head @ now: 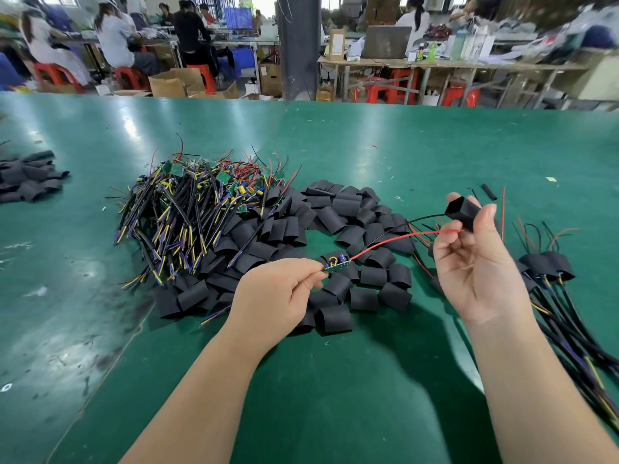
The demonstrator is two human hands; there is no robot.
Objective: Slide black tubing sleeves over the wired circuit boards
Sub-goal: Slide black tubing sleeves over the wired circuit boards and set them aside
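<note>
My left hand [278, 293] pinches a small green circuit board [336, 265] at its near end, just above the pile of loose black sleeves [338, 242]. A red wire [395, 240] and a black wire run from the board up to my right hand [475, 259]. That hand holds one black tubing sleeve [464, 211] between thumb and fingers, its open mouth facing left, with both wire ends entering it. The sleeve is well apart from the board.
A heap of bare wired boards [197, 209] lies left of the sleeve pile on the green table [368, 142]. Sleeved boards with cables [552, 272] lie at the right. More black sleeves [26, 179] sit far left. People work at benches behind.
</note>
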